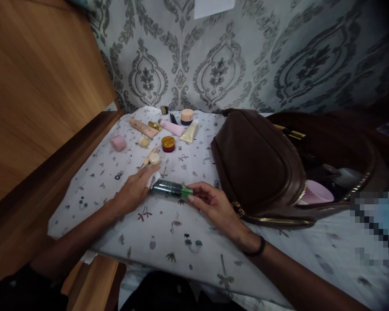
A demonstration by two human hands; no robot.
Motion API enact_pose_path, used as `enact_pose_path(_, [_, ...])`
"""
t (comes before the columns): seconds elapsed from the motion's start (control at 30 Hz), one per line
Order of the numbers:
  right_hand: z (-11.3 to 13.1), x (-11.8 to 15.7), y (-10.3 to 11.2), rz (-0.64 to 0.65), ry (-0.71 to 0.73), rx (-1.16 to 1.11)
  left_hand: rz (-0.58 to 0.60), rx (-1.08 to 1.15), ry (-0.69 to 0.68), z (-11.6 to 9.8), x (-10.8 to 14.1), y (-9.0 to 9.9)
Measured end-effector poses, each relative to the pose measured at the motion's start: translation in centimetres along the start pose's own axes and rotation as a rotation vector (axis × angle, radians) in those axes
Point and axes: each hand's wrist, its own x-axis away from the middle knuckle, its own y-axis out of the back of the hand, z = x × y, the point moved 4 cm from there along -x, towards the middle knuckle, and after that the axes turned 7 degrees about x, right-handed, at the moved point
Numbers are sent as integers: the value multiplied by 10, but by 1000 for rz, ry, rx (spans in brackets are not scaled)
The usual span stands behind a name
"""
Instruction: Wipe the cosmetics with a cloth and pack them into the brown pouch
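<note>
A dark green, see-through bottle [167, 188] with a bright green cap lies sideways between my hands, just over the printed cloth. My right hand [210, 203] pinches its cap end between thumb and fingers. Closed around a crumpled white tissue [154, 179], my left hand [134, 190] presses at the bottle's other end. Just beyond the left fingers are a small cream-coloured round jar [154, 159] and a thin beige stick [148, 158]. Farther back sits a red jar with a gold lid [168, 144].
Toward the wall lie a peach tube [143, 128], a pink tube [171, 127], a cream tube [189, 132] and a peach-lidded jar [186, 116]. A pink round item [118, 143] is at left. An open brown bag [259, 160] stands at right, a pink cup [316, 192] inside.
</note>
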Motion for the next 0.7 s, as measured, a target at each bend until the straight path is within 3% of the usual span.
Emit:
enact_pose_path(0.23, [0,0,0,-9,-12,3,-61,9,-40,14,8,2])
enact_pose_path(0.6, [0,0,-4,-5,-2,-37,39,-349,153,16,-1,10])
enact_pose_path(0.7, [2,1,-5,-23,36,5,0,-401,115,6,-6,12])
